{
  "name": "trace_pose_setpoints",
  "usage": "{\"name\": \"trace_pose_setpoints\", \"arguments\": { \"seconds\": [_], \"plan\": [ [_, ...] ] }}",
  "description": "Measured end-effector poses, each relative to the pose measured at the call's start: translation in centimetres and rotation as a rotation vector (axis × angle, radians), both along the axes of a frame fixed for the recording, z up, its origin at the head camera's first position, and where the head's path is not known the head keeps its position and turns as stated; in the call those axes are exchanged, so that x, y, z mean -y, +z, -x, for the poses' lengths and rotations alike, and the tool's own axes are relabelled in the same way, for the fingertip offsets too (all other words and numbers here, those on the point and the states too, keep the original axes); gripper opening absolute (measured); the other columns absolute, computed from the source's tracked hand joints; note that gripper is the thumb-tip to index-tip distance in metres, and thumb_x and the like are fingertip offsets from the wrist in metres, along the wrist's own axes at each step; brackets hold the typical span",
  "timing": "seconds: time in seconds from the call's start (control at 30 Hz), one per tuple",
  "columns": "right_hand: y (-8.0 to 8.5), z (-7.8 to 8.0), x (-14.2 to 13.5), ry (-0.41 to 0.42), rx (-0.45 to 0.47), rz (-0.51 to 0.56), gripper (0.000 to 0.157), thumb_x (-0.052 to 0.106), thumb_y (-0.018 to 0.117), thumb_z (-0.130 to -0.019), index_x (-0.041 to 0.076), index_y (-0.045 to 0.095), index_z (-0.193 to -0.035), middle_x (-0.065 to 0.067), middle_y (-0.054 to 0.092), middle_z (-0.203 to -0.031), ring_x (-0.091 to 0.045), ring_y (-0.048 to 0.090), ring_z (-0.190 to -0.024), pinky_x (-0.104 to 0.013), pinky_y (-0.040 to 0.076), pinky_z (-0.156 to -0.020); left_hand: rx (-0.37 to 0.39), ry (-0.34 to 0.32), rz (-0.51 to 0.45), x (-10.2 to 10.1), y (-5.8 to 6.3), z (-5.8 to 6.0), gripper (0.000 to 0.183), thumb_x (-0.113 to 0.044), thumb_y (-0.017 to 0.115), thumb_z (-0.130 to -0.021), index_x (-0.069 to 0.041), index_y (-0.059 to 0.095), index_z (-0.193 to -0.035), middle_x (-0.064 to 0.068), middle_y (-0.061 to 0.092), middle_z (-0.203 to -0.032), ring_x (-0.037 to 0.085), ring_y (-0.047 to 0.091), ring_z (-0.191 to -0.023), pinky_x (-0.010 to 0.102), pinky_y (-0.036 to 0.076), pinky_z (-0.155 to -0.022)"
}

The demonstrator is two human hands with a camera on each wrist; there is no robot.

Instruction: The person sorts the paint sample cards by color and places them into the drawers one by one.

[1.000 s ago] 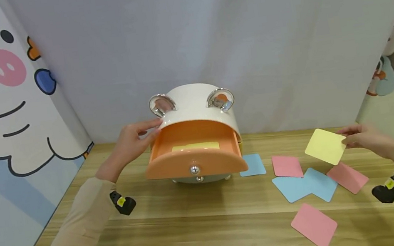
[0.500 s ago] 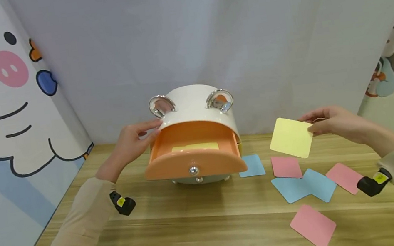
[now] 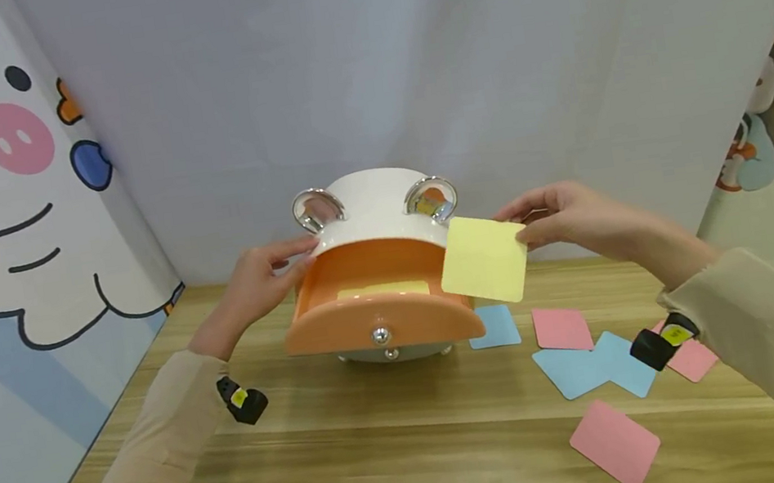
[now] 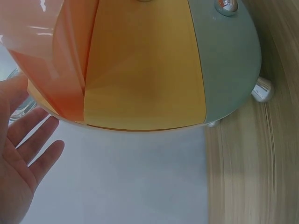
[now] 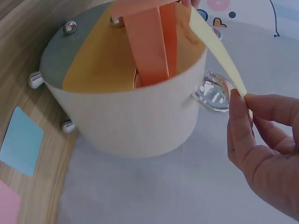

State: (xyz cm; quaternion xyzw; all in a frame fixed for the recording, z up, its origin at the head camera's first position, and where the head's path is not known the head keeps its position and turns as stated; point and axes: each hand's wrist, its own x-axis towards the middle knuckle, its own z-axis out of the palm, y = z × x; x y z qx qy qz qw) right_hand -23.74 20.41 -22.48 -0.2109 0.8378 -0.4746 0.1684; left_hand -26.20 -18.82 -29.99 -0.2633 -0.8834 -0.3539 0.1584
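Head view: work looks partway done, yellow paper (image 3: 394, 289) in the open drawer (image 3: 336, 331) of the cabinet (image 3: 381, 199), pink cards (image 3: 616, 444) and blue cards (image 3: 567, 373) outside, to its right. By the cabinet's right edge, the right hand (image 3: 573, 217) pinches a thin, round-cornered yellow card (image 3: 484, 259); the left hand (image 3: 262, 282), fingers loosely spread, touches the cabinet's left side.

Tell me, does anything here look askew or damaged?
Nothing visible looks spilled or damaged. The rounded-corner pink cards and blue cards look untidy, scattered at mismatched angles on the wood-grain table, right of the glossy white rounded cabinet. Its orange drawer stands open.
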Motion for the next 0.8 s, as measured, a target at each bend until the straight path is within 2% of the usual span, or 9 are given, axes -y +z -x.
{"name": "trace_pose_setpoints", "arguments": {
  "seconds": [0.27, 0.57, 0.8],
  "plan": [
    [-0.5, 0.8, 4.0, 0.034, 0.003, 0.078, 0.034, 0.002, 0.052, -0.087, -0.002, 0.055, -0.121, -0.013, 0.058, -0.112, -0.019, 0.059, -0.094, -0.033, 0.050, -0.085, 0.004, -0.004, -0.010, 0.0, -0.1, 0.1, 0.030, -0.016, 0.059, -0.089, -0.004, 0.063, -0.116, 0.014, 0.060, -0.117, 0.030, 0.056, -0.108, 0.048, 0.047, -0.086],
    [-0.7, 0.9, 6.3, -0.023, -0.029, 0.118, 0.032, -0.001, 0.052, -0.087, -0.005, 0.056, -0.118, -0.014, 0.056, -0.111, -0.017, 0.058, -0.091, -0.032, 0.050, -0.085, -0.015, -0.015, -0.009, 0.1, -0.2, 0.0, 0.030, -0.017, 0.059, -0.089, -0.005, 0.062, -0.117, 0.013, 0.060, -0.117, 0.029, 0.056, -0.108, 0.047, 0.048, -0.085],
    [-1.6, -0.2, 7.7, -0.088, -0.017, 0.161, 0.033, -0.004, 0.052, -0.085, -0.006, 0.056, -0.118, -0.011, 0.057, -0.102, -0.015, 0.056, -0.086, -0.030, 0.051, -0.079, -0.004, -0.009, -0.009, 0.1, -0.1, -0.1, 0.030, -0.017, 0.059, -0.089, -0.005, 0.063, -0.117, 0.014, 0.060, -0.118, 0.029, 0.056, -0.108, 0.047, 0.048, -0.085]
  ]
}}
